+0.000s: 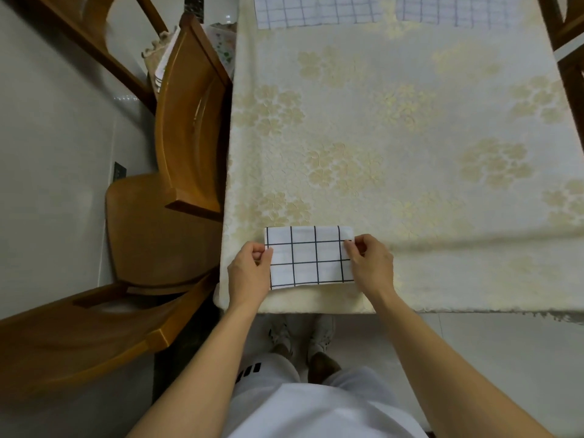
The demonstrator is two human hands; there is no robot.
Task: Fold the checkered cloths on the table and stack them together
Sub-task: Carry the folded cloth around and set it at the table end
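Note:
A folded white cloth with a black grid [308,256] lies near the table's front left edge. My left hand [249,273] pinches its left side between thumb and fingers. My right hand [369,263] pinches its right side the same way. Two more checkered cloths lie flat at the far end of the table: one at the back left [316,9] and one at the back right [455,9], both cut off by the top of the view.
The table wears a cream floral tablecloth [395,137]. A wooden chair [186,121] stands against the table's left side, another [79,336] at the near left. A further chair [568,42] shows at the right edge.

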